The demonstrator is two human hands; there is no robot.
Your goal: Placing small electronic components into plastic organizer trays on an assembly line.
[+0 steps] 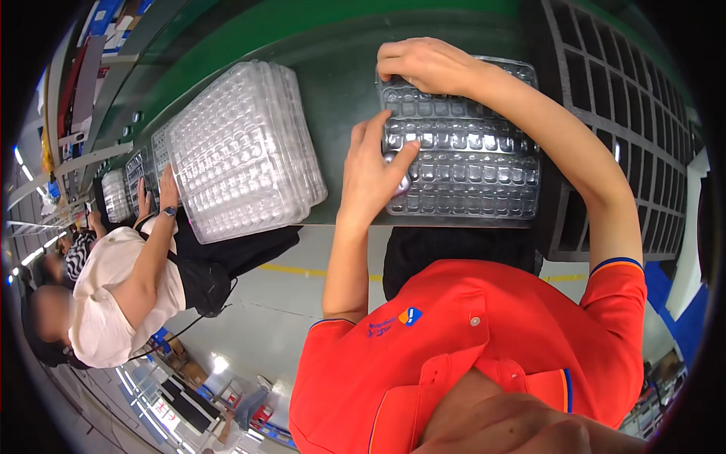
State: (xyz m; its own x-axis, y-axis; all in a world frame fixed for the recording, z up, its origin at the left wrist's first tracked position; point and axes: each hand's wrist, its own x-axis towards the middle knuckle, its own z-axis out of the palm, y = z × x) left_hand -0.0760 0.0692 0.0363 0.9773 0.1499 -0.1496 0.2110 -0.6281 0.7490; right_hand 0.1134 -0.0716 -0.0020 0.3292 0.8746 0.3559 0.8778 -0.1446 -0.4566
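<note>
A clear plastic blister tray (461, 170) with rows of small pockets lies before me on the dark green work surface. My left hand (370, 166) is at its left edge, thumb reaching over the pockets and other fingers curled. A small shiny, silvery-purple rounded piece (401, 184) shows in that hand beneath the thumb; its kind is unclear. My right hand (423, 64) bends over the tray's far left corner with its fingers curled down and closed; whatever is between the fingertips is hidden.
A tall stack of clear blister trays (242, 151) stands to the left. On the right rises a dark grey divided rack (620, 113) with many compartments. Farther left a co-worker in a light shirt (125, 287) works at the same bench (340, 83).
</note>
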